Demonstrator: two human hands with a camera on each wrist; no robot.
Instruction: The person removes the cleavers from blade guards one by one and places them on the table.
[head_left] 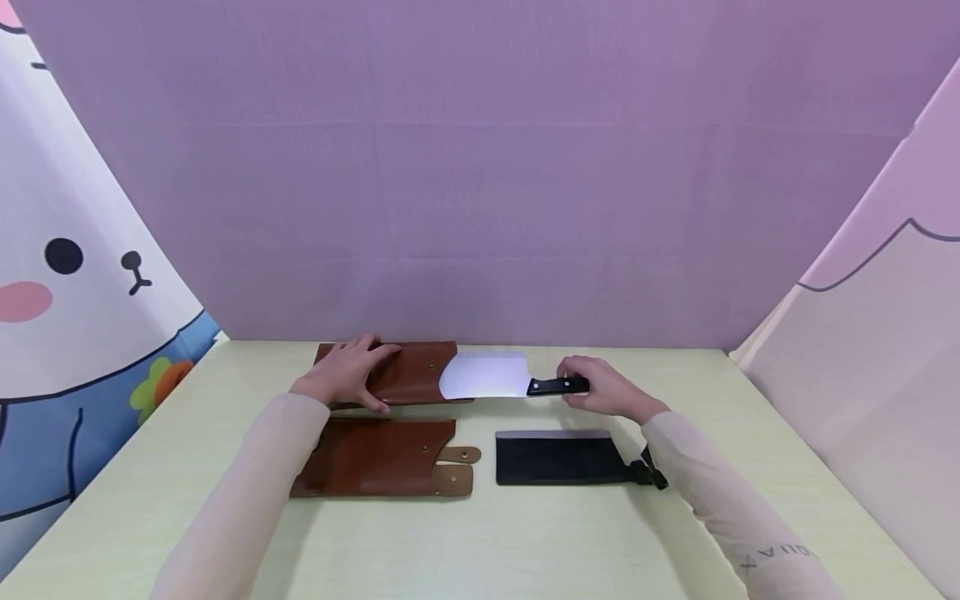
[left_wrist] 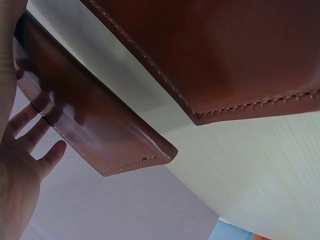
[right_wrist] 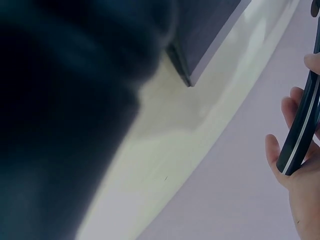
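Note:
My left hand (head_left: pixel 347 374) grips a brown leather knife sheath (head_left: pixel 411 373) across its width, thumb at the near edge and fingers at the far edge. In the left wrist view, the fingers lie along the stitched edge of that glossy sheath (left_wrist: pixel 95 120). A cleaver with a shiny blade (head_left: pixel 487 374) lines up with the sheath mouth, its front end meeting or inside the leather. My right hand (head_left: pixel 602 388) holds the cleaver's black riveted handle (head_left: pixel 551 386); the right wrist view shows fingers around this handle (right_wrist: pixel 301 125).
Nearer me on the pale table (head_left: pixel 465 550) lies a second brown sheath (head_left: pixel 375 458) with two snap straps. Right of it rests a black-bladed cleaver (head_left: pixel 555 460), its handle partly hidden under my right forearm. A purple cloth backdrop (head_left: pixel 480 208) rises behind the table.

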